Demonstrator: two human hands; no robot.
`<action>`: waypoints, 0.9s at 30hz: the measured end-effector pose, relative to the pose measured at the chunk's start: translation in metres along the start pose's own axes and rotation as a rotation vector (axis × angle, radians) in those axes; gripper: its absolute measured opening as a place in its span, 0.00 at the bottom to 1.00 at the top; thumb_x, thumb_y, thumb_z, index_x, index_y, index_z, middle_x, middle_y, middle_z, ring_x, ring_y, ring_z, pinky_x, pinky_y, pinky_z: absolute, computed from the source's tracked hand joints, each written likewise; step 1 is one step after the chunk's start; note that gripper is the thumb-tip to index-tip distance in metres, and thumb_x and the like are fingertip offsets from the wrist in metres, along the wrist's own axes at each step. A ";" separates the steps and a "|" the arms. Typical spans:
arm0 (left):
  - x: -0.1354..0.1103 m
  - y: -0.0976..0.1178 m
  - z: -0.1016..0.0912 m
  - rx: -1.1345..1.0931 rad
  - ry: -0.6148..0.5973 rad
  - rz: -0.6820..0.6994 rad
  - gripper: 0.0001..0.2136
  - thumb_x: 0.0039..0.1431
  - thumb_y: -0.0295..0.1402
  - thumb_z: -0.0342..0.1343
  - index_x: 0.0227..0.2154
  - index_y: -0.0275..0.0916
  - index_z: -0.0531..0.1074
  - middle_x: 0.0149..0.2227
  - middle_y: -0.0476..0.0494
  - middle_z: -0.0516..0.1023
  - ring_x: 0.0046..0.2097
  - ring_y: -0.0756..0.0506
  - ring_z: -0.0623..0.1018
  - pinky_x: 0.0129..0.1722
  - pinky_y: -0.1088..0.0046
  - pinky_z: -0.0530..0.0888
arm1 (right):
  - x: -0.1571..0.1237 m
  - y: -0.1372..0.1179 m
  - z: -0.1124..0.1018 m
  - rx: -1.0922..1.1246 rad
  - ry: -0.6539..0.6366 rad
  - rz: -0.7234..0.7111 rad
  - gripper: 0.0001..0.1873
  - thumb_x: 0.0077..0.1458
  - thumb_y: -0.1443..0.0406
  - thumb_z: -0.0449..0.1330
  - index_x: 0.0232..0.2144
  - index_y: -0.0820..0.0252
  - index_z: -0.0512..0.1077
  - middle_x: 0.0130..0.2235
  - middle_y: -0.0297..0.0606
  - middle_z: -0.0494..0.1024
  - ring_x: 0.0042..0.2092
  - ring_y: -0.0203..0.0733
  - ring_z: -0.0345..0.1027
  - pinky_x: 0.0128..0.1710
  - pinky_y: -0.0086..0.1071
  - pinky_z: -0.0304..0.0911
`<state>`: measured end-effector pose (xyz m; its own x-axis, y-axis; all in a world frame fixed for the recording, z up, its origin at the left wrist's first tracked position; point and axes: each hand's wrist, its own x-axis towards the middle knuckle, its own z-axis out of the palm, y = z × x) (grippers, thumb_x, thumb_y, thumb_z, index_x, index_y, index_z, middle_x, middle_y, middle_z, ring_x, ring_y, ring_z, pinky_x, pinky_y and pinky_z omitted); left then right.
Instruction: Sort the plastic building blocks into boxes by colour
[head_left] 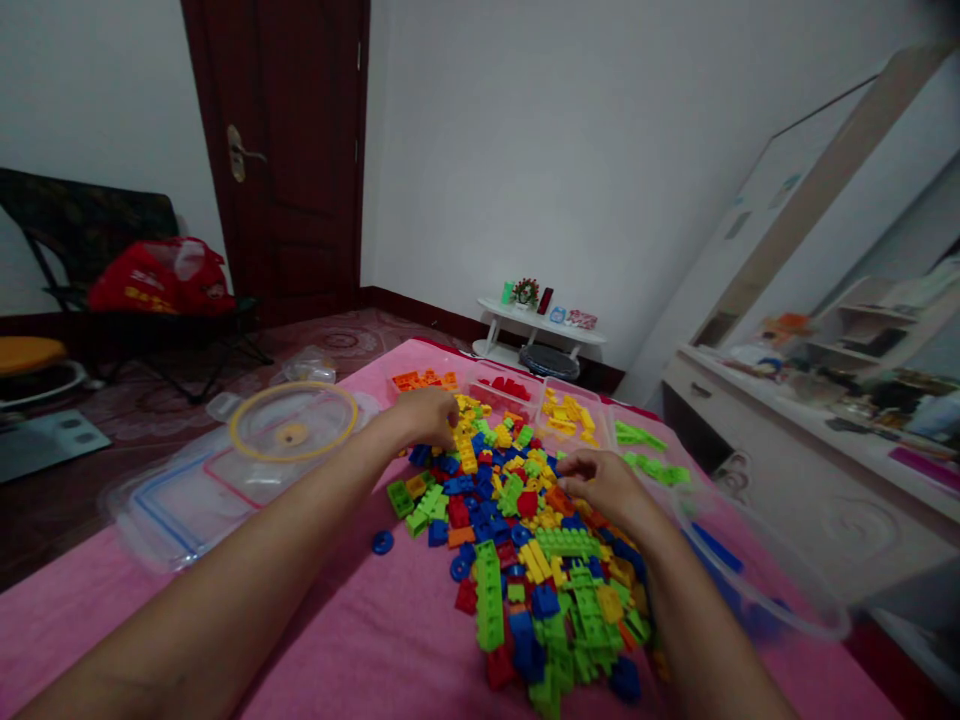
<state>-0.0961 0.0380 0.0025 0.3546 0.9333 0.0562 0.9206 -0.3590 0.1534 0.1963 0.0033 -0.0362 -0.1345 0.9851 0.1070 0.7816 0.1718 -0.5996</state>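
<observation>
A big heap of plastic building bricks [525,540] in green, blue, yellow, red and orange lies on a pink cloth [375,640]. My left hand [424,416] reaches to the heap's far left edge, fingers curled down into the yellow and blue bricks; what it grips is hidden. My right hand [600,482] rests on the heap's right side, fingers pinched together over an orange brick [559,498]. Behind the heap stand clear sorting tubs: orange bricks [424,380], red bricks [510,388], yellow bricks [568,412] and green bricks [645,452].
Clear lids, one round with a yellow rim [292,420], lie left of the heap. A large clear tub [757,575] with blue bricks sits at the right. Beyond are a dark door [289,150], a folding chair with a red bag [157,275], a white side table [540,320] and a dresser [787,440].
</observation>
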 end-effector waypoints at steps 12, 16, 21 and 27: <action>0.000 0.002 -0.001 -0.249 -0.157 0.292 0.18 0.39 0.46 0.63 0.34 0.44 0.78 0.33 0.48 0.78 0.34 0.47 0.74 0.33 0.77 0.66 | -0.011 -0.016 0.006 -0.265 -0.034 0.027 0.10 0.38 0.61 0.64 0.27 0.59 0.74 0.27 0.34 0.75 0.29 0.36 0.65 0.25 0.26 0.53; 0.003 0.011 0.005 -0.263 0.000 0.343 0.15 0.46 0.44 0.60 0.34 0.41 0.78 0.37 0.44 0.78 0.40 0.44 0.75 0.41 0.73 0.67 | -0.012 -0.019 -0.011 -0.366 0.127 0.119 0.11 0.43 0.59 0.59 0.29 0.60 0.72 0.28 0.37 0.75 0.28 0.37 0.64 0.24 0.27 0.50; -0.003 0.044 0.022 -0.436 0.008 0.588 0.17 0.52 0.38 0.58 0.45 0.41 0.74 0.45 0.41 0.76 0.46 0.43 0.74 0.46 0.70 0.67 | -0.013 -0.010 -0.030 -0.567 0.159 0.185 0.13 0.48 0.59 0.54 0.33 0.57 0.74 0.33 0.42 0.77 0.34 0.43 0.68 0.28 0.30 0.52; -0.015 0.072 0.039 -0.586 -0.135 0.804 0.14 0.51 0.34 0.59 0.43 0.45 0.75 0.48 0.41 0.74 0.49 0.42 0.73 0.49 0.68 0.66 | -0.019 -0.003 -0.027 -0.647 -0.019 0.231 0.13 0.40 0.60 0.60 0.33 0.52 0.77 0.37 0.42 0.78 0.39 0.49 0.70 0.31 0.33 0.56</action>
<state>-0.0288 -0.0023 -0.0255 0.8847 0.3933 0.2503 0.1867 -0.7909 0.5828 0.2128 -0.0166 -0.0148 0.0733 0.9972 0.0162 0.9973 -0.0731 -0.0109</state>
